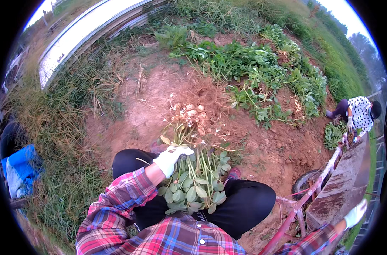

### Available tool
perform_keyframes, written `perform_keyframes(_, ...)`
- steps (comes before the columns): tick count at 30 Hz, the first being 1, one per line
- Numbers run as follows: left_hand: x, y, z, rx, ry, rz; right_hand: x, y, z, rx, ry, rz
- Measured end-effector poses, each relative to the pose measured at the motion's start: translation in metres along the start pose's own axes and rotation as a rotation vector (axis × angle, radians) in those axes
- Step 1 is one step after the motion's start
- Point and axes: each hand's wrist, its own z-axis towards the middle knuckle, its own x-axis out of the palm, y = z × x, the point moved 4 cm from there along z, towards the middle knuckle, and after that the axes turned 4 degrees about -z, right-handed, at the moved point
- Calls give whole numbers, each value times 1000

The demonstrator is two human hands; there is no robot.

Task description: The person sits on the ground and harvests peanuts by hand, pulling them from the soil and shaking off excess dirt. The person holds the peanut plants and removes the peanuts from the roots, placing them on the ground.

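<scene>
My left hand [170, 159], in a white glove, grips the stems of an uprooted peanut plant bunch [193, 191]. Its leaves hang between my knees, while the roots with pale peanut pods [196, 114] point away from me. My right hand [356, 214], also white-gloved, is stretched out to the far right, over or beside a metal cart bed [337, 191]. No object shows in it; its fingers are partly blurred, and I cannot tell whether it touches the cart.
Pulled peanut plants [250, 67] lie on the reddish soil ahead. A co-worker [360, 116] bends at the cart's far end, holding plants. The cart has a rusty rail [321, 178] and a tire [305, 183]. A blue tarp [23, 169] lies left, beyond tall grass.
</scene>
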Motion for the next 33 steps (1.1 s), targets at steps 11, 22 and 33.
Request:
perform_keyframes(11,6,-4,-12,-28,-10,32,2,359,-331,-1066,974,953)
perform_keyframes(22,-5,9,7,-35,110,45,47,386,-413,-867,1341,1145)
perform_keyframes(33,5,1,4,13,32,59,35,383,-399,-1024,1206,946)
